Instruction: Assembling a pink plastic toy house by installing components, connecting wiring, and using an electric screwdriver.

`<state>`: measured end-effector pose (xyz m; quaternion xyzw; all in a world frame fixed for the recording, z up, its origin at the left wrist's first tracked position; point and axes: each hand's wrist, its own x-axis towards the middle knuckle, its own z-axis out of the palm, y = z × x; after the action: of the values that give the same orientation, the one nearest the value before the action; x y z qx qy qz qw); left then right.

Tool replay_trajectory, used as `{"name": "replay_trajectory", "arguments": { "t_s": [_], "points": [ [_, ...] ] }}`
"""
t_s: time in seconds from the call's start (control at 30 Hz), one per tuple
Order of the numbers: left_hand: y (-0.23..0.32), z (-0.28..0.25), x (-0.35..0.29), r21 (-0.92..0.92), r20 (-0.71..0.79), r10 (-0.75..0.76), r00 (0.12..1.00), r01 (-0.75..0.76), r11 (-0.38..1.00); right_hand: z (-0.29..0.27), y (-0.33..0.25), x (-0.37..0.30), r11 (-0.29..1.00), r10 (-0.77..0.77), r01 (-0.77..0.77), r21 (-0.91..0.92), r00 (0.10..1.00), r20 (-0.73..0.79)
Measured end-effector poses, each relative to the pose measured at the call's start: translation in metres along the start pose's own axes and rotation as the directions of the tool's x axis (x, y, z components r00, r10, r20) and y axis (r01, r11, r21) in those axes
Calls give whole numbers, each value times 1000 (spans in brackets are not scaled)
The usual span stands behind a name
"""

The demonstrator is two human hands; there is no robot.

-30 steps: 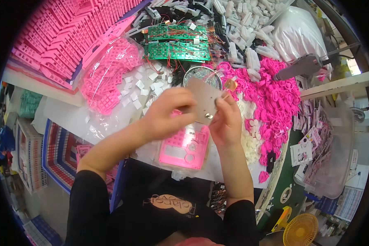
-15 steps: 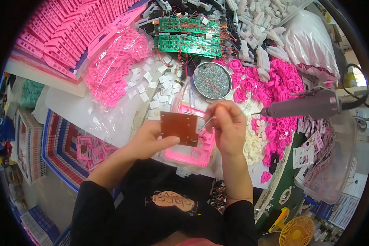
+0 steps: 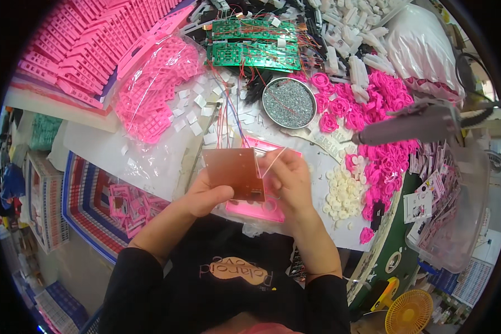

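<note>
My left hand [image 3: 206, 197] grips a brown circuit board [image 3: 234, 173] by its lower left side, thumb on its face. Thin red and blue wires [image 3: 221, 119] run from behind the board's far edge toward the back of the table. Beside the board's right edge, my right hand [image 3: 292, 181] has its fingers pinched on a thin white wire [image 3: 274, 160]. A pink plastic housing [image 3: 256, 210] lies under both hands, largely covered by the board. The tips of my right fingers are partly hidden.
A round tin of small screws [image 3: 289, 103] stands beyond my hands. An electric screwdriver [image 3: 409, 129] hangs at the right over pink rose-shaped parts [image 3: 387, 153]. Green circuit boards [image 3: 253, 54] lie at the back. Bagged pink grids [image 3: 156, 92] sit left, cream-coloured pieces [image 3: 344, 192] right.
The board has shifted slightly left and tilted. My right hand has come left and down to the board's edge. Red and blue wires now show stretched out behind the board.
</note>
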<state>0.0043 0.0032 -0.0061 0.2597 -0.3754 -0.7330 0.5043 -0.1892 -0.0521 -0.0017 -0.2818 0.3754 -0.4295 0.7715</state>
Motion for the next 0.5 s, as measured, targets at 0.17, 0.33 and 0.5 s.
{"name": "replay_trajectory", "arguments": {
  "t_s": [0.17, 0.33, 0.5],
  "points": [
    [-2, -14, -9, 105, -54, 70, 996, -64, 992, -18, -14, -15, 980, 4, 9, 198, 998, -66],
    [11, -14, -9, 284, 155, -68, 986, 21, 958, -40, -30, -42, 973, -74, 119, -199, 972, 223],
    [13, 4, 2, 372, 159, -158, 975, 89, 924, -3, -31, -54, 958, -51, 75, -277, 994, 94]
  ]
}}
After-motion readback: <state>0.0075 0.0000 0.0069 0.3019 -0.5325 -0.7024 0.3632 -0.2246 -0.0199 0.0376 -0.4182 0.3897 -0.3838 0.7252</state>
